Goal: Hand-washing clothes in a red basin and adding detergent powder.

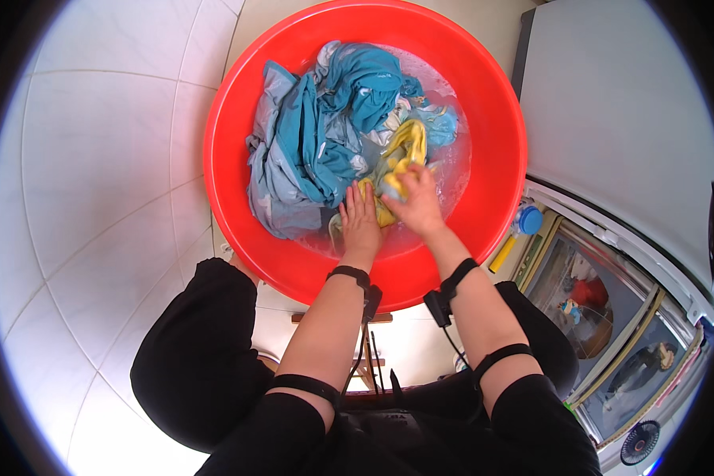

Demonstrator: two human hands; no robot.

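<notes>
A large red plastic basin (491, 137) holds soapy water (452, 172) and wet cloth. Blue-teal and grey fabric (300, 143) is heaped at its left and top. At the lower middle of the water lies a yellow patterned cloth (409, 143), twisted, with its upper part looped. My left hand (362, 223) rests on the lower end of the yellow cloth, fingers stretched and pointing up. My right hand (416, 199) is closed on the cloth's middle, slightly blurred, its fingertips partly hidden in the folds. A light blue printed cloth (441, 125) lies beside the yellow one.
A white tiled wall (101, 131) runs along the left. A pale appliance-like panel (613, 95) stands close on the right. Near the basin's lower right are a blue-capped object (529, 220) with a yellow handle and a glass-fronted cabinet (589, 297). My knees flank the basin.
</notes>
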